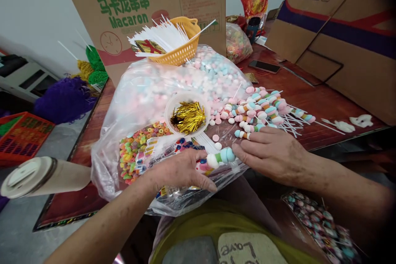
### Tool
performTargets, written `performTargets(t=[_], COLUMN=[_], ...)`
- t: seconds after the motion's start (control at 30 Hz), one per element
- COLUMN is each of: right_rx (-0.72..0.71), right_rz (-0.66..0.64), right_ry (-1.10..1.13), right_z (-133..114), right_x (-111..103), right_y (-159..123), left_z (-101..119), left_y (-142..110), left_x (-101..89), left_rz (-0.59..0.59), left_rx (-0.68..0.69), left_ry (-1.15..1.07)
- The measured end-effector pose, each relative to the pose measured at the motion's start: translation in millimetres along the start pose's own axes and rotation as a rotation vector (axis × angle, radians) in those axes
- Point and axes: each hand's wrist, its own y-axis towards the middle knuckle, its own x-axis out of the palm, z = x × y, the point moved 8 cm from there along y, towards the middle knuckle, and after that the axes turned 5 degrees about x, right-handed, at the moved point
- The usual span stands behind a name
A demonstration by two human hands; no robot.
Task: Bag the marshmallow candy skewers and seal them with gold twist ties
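Note:
In the head view, my left hand (182,169) is curled round the near end of a candy skewer (219,156) with blue, green, white and pink pieces; the fingers hide part of it. My right hand (272,150) lies palm down with its fingers stretched out. One fingertip is close to the skewer's blue end. Another candy skewer (243,134) pokes out from beneath its fingers, beside a pile of similar skewers (266,109). Printed clear wrappers (151,152) lie by my left hand. Behind them stands a white tub (167,111) of gold twist ties (188,117).
A large clear bag (136,86) of pastel candies spreads across the table. Ring-shaped candies (142,136) lie at its left. A yellow basket (185,49) holds white sticks. A lidded cup (58,175) stands left; cardboard boxes (130,29) rise behind. A phone (264,66) lies at the back.

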Motion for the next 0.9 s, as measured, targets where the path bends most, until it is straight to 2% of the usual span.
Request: performTargets(t=[0.17,0.23,0.3,0.37,0.43,0.5,0.57,0.63,0.67,0.73,0.77,0.83,0.9], right_rx=[-0.103,-0.103,-0.073,-0.031,0.002,0.047,0.134,0.225,0.258,0.291,0.299,0.309,0.314], right_rz=[0.032,0.011,-0.022,-0.060,-0.114,-0.192,-0.270,-0.304,-0.301,-0.283,-0.274,-0.250,-0.205], right_ry=[0.078,0.126,0.157,0.182,0.208,0.225,0.231,0.257,0.280,0.332,0.357,0.406,0.470], right_z=[-14.9,-16.3,-13.0,-7.8,-4.7,-3.3,0.0,3.7,4.8,5.2,4.8,3.6,1.6], right_x=[-7.2,-4.1,1.4,7.9,14.7,22.4,29.3,32.6,32.8,33.1,33.9,36.8,40.6], right_y=[0.4,0.2,-1.6,-5.7,-10.8,-15.5,-18.8,-21.0,-21.7,-23.3,-24.6,-27.9,-31.3], left_z=[-7.0,-5.7,-2.0,3.3,5.0,5.2,15.5,27.4,29.6,23.9,17.1,2.9,-5.0], left_y=[2.8,3.3,4.6,6.3,6.5,4.2,-0.1,-2.0,-1.5,0.8,2.7,6.2,5.2], left_x=[18.0,24.2,23.2,17.6,9.4,-1.4,-7.0,-0.5,3.4,3.5,1.5,-1.2,-2.1], left_rz=[-0.190,-0.262,-0.258,-0.177,-0.032,0.171,0.374,0.477,0.487,0.471,0.426,0.258,0.038], left_rx=[-0.165,-0.191,-0.150,-0.064,-0.016,-0.019,0.021,0.104,0.133,0.104,0.067,0.028,0.041], left_ry=[-0.230,-0.206,-0.104,-0.005,0.106,0.364,0.738,1.002,1.043,0.961,0.856,0.566,0.261])
